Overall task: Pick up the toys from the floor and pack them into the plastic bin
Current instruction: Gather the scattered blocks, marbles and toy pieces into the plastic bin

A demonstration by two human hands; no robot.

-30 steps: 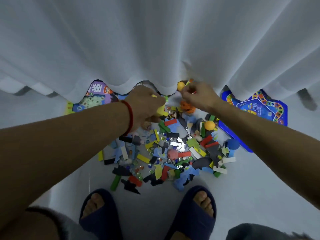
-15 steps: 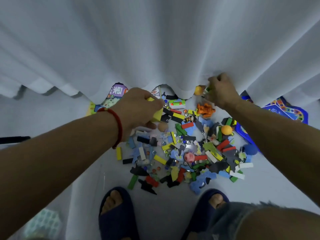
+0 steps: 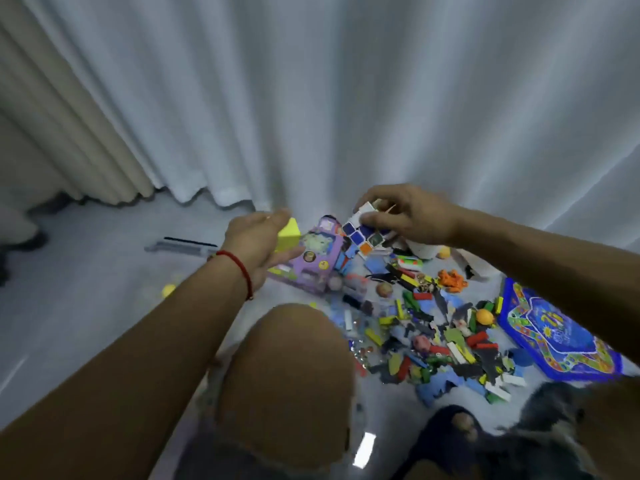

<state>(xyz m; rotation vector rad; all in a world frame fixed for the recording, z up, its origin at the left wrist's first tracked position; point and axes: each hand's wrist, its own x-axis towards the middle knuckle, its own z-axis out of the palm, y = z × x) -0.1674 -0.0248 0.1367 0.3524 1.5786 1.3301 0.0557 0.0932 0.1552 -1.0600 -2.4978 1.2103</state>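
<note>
Pinching a puzzle cube by its top corner, right hand lifts it above the toy pile; left hand cups a yellow block; both rigid, light, best gripped across flat faces; bin unseen.

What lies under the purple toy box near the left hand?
Pale floor shows around the purple toy box; small toys crowd its right edge. Anything directly beneath it is covered.
</note>
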